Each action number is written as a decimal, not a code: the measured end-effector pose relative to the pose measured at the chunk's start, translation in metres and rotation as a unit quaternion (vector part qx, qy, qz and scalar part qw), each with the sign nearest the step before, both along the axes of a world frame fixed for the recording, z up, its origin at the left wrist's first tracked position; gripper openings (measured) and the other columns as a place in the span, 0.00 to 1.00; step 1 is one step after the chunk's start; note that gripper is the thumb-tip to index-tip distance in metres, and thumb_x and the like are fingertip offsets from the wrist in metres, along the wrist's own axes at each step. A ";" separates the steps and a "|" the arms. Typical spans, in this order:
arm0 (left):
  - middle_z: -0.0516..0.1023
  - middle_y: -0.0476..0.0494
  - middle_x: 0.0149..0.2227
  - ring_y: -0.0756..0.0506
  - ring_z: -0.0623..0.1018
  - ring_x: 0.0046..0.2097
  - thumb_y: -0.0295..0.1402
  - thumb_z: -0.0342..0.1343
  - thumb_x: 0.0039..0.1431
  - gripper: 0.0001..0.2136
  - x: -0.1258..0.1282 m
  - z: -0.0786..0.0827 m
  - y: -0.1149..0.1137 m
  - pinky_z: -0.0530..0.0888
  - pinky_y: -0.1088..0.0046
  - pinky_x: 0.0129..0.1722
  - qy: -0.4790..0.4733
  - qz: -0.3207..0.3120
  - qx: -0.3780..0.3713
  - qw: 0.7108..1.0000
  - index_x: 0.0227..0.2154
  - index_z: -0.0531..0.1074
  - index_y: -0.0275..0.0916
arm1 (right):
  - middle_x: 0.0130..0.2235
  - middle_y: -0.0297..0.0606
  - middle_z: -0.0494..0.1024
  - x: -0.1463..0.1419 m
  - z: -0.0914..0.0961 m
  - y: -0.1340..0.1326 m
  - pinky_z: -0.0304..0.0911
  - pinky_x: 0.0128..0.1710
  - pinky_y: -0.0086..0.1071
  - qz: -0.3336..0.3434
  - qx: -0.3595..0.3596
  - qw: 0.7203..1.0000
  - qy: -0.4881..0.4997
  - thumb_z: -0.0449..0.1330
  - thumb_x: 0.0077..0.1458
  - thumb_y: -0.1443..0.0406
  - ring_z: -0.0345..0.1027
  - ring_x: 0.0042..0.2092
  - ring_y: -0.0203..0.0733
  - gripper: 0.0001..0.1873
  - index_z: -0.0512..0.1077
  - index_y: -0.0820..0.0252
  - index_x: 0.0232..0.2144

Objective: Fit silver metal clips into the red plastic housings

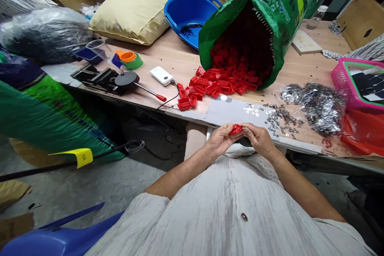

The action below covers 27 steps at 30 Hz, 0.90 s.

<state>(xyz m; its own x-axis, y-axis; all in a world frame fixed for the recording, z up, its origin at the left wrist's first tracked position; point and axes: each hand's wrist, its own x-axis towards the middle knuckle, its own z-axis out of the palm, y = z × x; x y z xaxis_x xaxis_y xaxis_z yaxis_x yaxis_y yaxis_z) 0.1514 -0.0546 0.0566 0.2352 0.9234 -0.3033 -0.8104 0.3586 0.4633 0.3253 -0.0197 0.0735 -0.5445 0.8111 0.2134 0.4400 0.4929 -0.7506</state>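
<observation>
My left hand [221,139] is closed around a small red plastic part [236,129], held just off the table's front edge above my lap. My right hand [258,139] meets it from the other side, thumb and fingers pinched at the part's right end. Whatever sits between those right fingertips is too small to make out. Beyond the hands, a heap of similar red plastic parts [222,82] spills from the mouth of a green woven sack [277,20] lying on its side. Small metal pieces [279,118] are scattered to the right on a grey sheet [231,113].
A black hand press [111,82] with a red-tipped lever stands left of a white power bank [162,75] and its cable. Behind are a blue basin [177,12] and a stuffed beige sack [132,12]. Bagged metal pieces [324,108] and a pink basket [339,84] lie right.
</observation>
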 end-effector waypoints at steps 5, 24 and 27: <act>0.80 0.44 0.33 0.43 0.82 0.41 0.34 0.70 0.48 0.15 -0.011 -0.025 -0.007 0.76 0.57 0.51 0.116 -0.060 -0.048 0.990 0.27 0.66 0.35 | 0.30 0.34 0.80 0.022 -0.005 0.014 0.64 0.33 0.32 -0.070 -0.022 0.991 -0.115 0.48 0.67 0.55 0.74 0.31 0.41 0.19 0.74 0.52 0.51; 0.79 0.41 0.37 0.46 0.77 0.39 0.37 0.66 0.49 0.12 -0.040 -0.050 -0.003 0.75 0.70 0.40 0.409 -0.157 0.002 0.899 0.33 0.77 0.35 | 0.43 0.43 0.78 0.050 -0.018 0.110 0.60 0.38 0.37 -0.239 0.066 0.894 -0.373 0.56 0.61 0.59 0.71 0.43 0.49 0.12 0.76 0.56 0.39; 0.77 0.45 0.31 0.47 0.76 0.33 0.36 0.61 0.54 0.09 -0.067 -0.033 0.001 0.73 0.71 0.35 0.485 -0.093 0.063 0.867 0.34 0.76 0.36 | 0.43 0.43 0.78 0.053 -0.021 0.114 0.59 0.36 0.37 -0.230 0.074 0.893 -0.379 0.54 0.61 0.58 0.70 0.42 0.49 0.13 0.77 0.56 0.40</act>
